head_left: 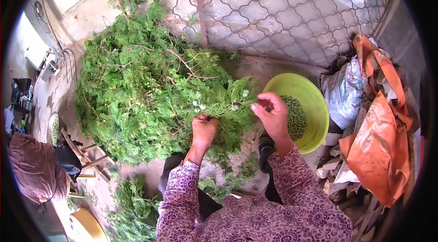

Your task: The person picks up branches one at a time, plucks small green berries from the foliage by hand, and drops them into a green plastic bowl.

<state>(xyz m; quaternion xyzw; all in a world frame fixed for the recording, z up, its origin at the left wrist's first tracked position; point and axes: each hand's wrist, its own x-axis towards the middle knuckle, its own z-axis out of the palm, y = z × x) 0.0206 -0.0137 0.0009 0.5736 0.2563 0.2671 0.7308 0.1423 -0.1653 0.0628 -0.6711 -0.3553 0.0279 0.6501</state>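
Note:
A large heap of green leafy branches [132,82] fills the left and middle of the head view. At its right edge my left hand [204,128] is closed round the stem of a sprig [223,105] that bears pale, bluish-green cones. Facing it, my right hand [273,110] has thumb and forefinger close together at the sprig's tip; whether something small is between them cannot be made out. Just beyond my right hand, a yellow-green basin [315,105] holds many small green cones [294,118], partly hidden by the hand.
A wire mesh panel [273,13] stands behind the heap. To the right are a white sack [342,91], orange sheeting [378,146] and wood pieces. At left are a wooden frame [93,157], a brown cloth [34,166] and a yellow container [86,226]. Loose sprigs [134,201] lie near my feet.

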